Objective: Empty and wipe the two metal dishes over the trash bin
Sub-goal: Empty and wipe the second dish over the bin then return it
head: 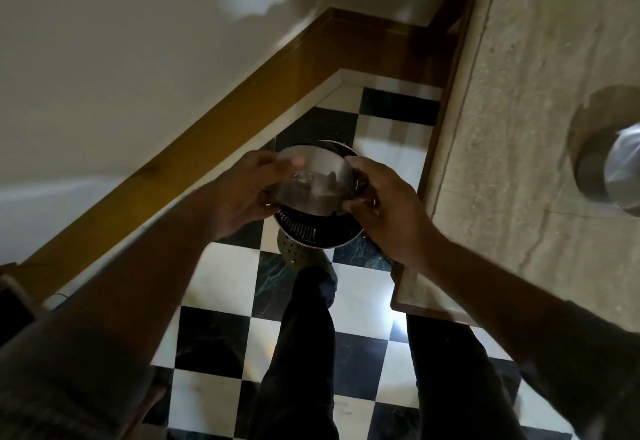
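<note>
A shiny round metal dish (313, 181) is held tilted over the trash bin (318, 231), a round black mesh bin with a metal rim standing on the floor. A few pale crumbs show on the dish's surface. My left hand (242, 193) grips the dish's left edge, thumb over the rim. My right hand (384, 207) holds its right edge. On the stone counter at the far right stands a second metal dish (595, 176) with something white in it, partly cut off by the frame edge.
The floor (221, 280) is black and white checkered tile. A wall with a wooden baseboard (207, 127) runs along the left. The stone counter (519, 110) fills the right. My legs and a green clog (304, 259) stand just before the bin.
</note>
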`<state>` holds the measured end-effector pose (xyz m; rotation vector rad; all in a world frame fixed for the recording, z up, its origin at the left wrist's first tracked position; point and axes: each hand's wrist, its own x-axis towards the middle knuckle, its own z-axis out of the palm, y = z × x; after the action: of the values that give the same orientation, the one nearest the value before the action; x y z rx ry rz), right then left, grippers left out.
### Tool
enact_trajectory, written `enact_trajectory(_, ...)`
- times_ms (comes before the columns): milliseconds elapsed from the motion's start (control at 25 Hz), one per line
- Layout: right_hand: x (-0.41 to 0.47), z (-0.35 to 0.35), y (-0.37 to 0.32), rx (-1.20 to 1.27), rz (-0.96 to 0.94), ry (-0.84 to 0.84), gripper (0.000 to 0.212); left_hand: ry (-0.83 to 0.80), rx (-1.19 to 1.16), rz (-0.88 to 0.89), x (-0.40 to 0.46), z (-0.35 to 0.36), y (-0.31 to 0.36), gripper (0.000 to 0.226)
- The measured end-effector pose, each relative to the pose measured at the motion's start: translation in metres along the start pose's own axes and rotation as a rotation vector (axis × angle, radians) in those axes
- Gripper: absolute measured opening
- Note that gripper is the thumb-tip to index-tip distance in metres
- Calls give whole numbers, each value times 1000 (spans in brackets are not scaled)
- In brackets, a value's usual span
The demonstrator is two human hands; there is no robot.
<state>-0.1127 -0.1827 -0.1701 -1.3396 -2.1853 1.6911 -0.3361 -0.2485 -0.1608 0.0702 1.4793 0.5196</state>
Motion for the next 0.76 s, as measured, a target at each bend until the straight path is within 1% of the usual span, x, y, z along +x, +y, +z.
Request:
enact_trajectory(80, 1, -9, 3, -172, -213, -57, 54, -135, 235, 15, 2, -5, 10, 95)
enact_trajectory(120, 4, -12, 4, -303, -320, -71, 51, -192, 359, 39, 4, -4, 15, 98)
enact_trajectory(200, 10, -20, 6, -523, -476, -86, 43, -247, 577, 91, 13, 1, 21, 114)
enact_trajectory(280, 14, -23, 8, -651, -568, -90, 41, -226, 741, 145, 23, 9, 23, 134)
enact_trajectory(360, 16, -21, 11, -713, -631, -82, 36, -154, 886, 210, 33, 15, 18, 151)
enact_trajectory(440, 16, -18, 14, -765, -638, -85, 34, -11, 987, 323, 36, 21, 7, 150)
enact_trajectory(480, 17, -16, 17, -793, -616, -90, 38, 77, 1028, 416, 36, 23, -1, 146)
enact_trajectory(520, 17, -15, 20, -814, -574, -90, 49, 152, 1058, 520, 35, 25, -8, 145)
enact_trajectory(600, 15, -18, 25, -811, -446, -80, 83, 229, 1104, 648, 36, 25, -23, 147)
enact_trajectory(640, 12, -23, 23, -768, -416, -40, 94, 247, 1120, 672, 39, 23, -30, 148)
enact_trajectory(680, 11, -27, 17, -704, -426, 28, 100, 263, 1124, 687, 44, 21, -37, 148)
enact_trajectory(760, 10, -30, -5, -604, -518, 216, 108, 295, 1099, 713, 60, 20, -50, 146)
